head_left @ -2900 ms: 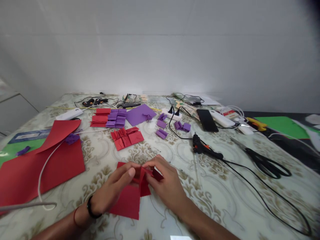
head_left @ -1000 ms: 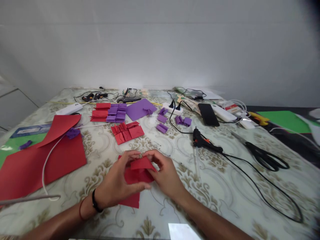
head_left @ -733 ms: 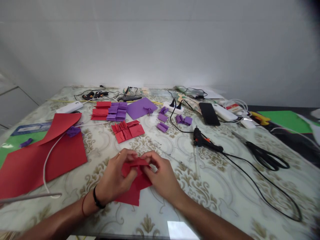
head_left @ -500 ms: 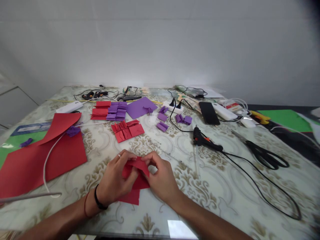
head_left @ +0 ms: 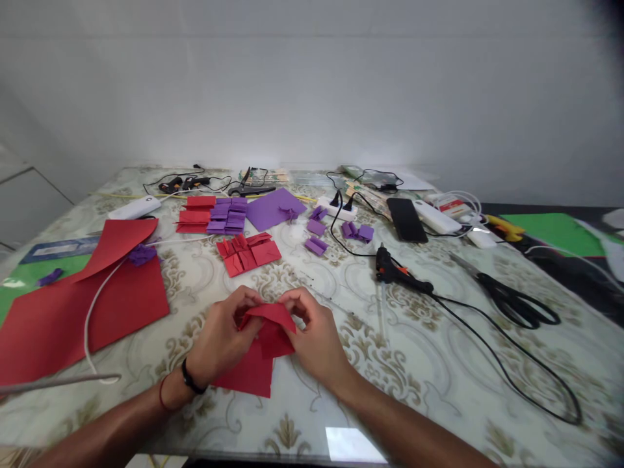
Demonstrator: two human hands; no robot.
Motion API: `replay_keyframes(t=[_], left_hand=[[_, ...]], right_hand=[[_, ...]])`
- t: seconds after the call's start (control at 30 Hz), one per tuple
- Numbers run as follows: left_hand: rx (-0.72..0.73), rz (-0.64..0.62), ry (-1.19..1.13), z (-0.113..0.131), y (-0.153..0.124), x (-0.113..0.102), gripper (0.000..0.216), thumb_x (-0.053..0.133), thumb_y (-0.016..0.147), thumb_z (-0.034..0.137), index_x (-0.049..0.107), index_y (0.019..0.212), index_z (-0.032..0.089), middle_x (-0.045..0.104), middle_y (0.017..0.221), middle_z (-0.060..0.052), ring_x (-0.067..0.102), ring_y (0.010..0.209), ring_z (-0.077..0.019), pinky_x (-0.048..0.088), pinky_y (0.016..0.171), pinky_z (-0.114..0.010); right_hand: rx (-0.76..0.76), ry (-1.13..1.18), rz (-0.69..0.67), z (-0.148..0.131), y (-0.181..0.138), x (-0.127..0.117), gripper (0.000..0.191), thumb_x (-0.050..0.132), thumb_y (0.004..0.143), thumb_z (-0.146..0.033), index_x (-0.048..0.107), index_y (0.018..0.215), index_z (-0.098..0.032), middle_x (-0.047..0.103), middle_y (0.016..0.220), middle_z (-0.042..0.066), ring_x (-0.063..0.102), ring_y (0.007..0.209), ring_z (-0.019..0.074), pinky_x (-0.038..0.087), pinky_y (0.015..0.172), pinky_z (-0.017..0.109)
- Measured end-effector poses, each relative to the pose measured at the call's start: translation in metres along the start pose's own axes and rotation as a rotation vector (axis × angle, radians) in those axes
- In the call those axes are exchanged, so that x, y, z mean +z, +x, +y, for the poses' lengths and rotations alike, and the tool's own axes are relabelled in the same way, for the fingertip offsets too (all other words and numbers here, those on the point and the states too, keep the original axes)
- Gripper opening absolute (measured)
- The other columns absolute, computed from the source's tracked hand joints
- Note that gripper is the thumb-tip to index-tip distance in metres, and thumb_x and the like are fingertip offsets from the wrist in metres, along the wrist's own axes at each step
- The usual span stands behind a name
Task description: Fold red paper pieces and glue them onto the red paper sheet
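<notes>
Between both hands is a small piece of red paper (head_left: 273, 335), bent over along its upper part. My left hand (head_left: 227, 335), with a black band at the wrist, pinches its left side. On the right side, the thumb and fingers of my right hand (head_left: 314, 338) grip the same piece. Beneath them another red paper piece (head_left: 248, 374) lies flat on the table, partly covered by my left hand. Just beyond my hands sits a pleated red paper piece (head_left: 248, 253), and farther back are folded red pieces (head_left: 195, 216) beside folded purple pieces (head_left: 227, 216).
Right of my hands lie a black glue gun (head_left: 400, 273) with its looping cord and black-handled scissors (head_left: 507, 296). A phone (head_left: 407, 220) and power strip (head_left: 336, 208) are behind. Large red sheets (head_left: 121, 292) cover the left, crossed by a white cable (head_left: 88, 325).
The held red paper has shifted and its top now bends over more broadly. My left hand has moved slightly left and up, uncovering more of the red piece underneath.
</notes>
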State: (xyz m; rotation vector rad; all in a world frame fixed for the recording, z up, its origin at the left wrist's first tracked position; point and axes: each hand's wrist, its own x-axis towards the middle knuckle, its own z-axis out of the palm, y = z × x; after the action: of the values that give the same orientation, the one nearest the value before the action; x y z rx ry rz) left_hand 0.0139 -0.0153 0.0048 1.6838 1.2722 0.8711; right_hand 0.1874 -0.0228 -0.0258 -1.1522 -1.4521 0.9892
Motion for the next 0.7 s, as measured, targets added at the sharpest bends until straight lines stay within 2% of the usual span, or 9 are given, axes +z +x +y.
replay_keyframes(t=[0.17,0.27,0.33,0.43,0.5,0.57,0.7], left_hand=[[0.066,0.034,0.049,0.002,-0.005,0.000,0.025,0.052,0.080,0.006,0.058,0.098,0.021,0.073,0.091,0.000,0.071,0.088,-0.0190,0.052,0.080,-0.029],[0.133,0.114,0.054,0.001,-0.007,-0.002,0.029,0.053,0.078,0.004,0.058,0.102,0.020,0.071,0.092,-0.002,0.070,0.085,-0.0191,0.052,0.077,-0.029],[0.205,0.201,0.057,0.000,-0.006,-0.003,0.032,0.054,0.076,0.002,0.058,0.103,0.020,0.069,0.096,-0.003,0.069,0.089,-0.0193,0.053,0.080,-0.029],[0.323,0.290,0.123,0.001,-0.004,-0.006,0.030,0.057,0.076,-0.001,0.062,0.097,0.020,0.067,0.099,-0.003,0.066,0.096,-0.0191,0.052,0.087,-0.030],[0.373,0.291,0.175,0.002,-0.004,-0.007,0.027,0.060,0.078,-0.001,0.066,0.095,0.020,0.067,0.098,-0.003,0.066,0.096,-0.0184,0.052,0.088,-0.029],[0.415,0.275,0.203,0.001,-0.004,-0.007,0.026,0.062,0.082,0.001,0.071,0.098,0.020,0.068,0.100,-0.004,0.068,0.094,-0.0173,0.054,0.086,-0.027],[0.445,0.270,0.226,-0.005,-0.005,-0.006,0.031,0.061,0.087,0.003,0.074,0.109,0.021,0.073,0.103,-0.004,0.071,0.095,-0.0164,0.056,0.087,-0.026]], right_hand=[[-0.020,-0.071,-0.044,-0.005,-0.003,0.000,0.016,0.063,0.086,-0.018,0.062,0.101,-0.022,0.072,0.083,0.000,0.067,0.077,0.0177,0.051,0.070,0.027],[-0.064,-0.195,-0.062,-0.007,-0.005,0.001,0.006,0.060,0.086,-0.018,0.062,0.090,-0.021,0.070,0.080,0.001,0.065,0.074,0.0179,0.049,0.069,0.028],[-0.107,-0.260,-0.061,-0.007,-0.007,0.001,0.005,0.058,0.085,-0.017,0.061,0.086,-0.021,0.069,0.079,0.001,0.064,0.074,0.0188,0.049,0.070,0.030],[-0.197,-0.305,-0.062,-0.007,-0.010,0.002,0.018,0.060,0.082,-0.016,0.063,0.100,-0.021,0.072,0.092,0.005,0.067,0.086,0.0227,0.052,0.079,0.035],[-0.239,-0.303,-0.048,-0.007,-0.012,0.003,0.035,0.064,0.082,-0.019,0.059,0.117,-0.021,0.072,0.106,0.008,0.068,0.096,0.0248,0.053,0.086,0.039],[-0.264,-0.301,-0.020,-0.006,-0.013,0.004,0.044,0.067,0.085,-0.023,0.055,0.127,-0.022,0.071,0.113,0.009,0.068,0.101,0.0255,0.055,0.088,0.040],[-0.344,-0.319,0.000,-0.006,-0.015,0.005,0.033,0.065,0.091,-0.024,0.057,0.123,-0.023,0.072,0.110,0.009,0.070,0.099,0.0243,0.056,0.089,0.040]])
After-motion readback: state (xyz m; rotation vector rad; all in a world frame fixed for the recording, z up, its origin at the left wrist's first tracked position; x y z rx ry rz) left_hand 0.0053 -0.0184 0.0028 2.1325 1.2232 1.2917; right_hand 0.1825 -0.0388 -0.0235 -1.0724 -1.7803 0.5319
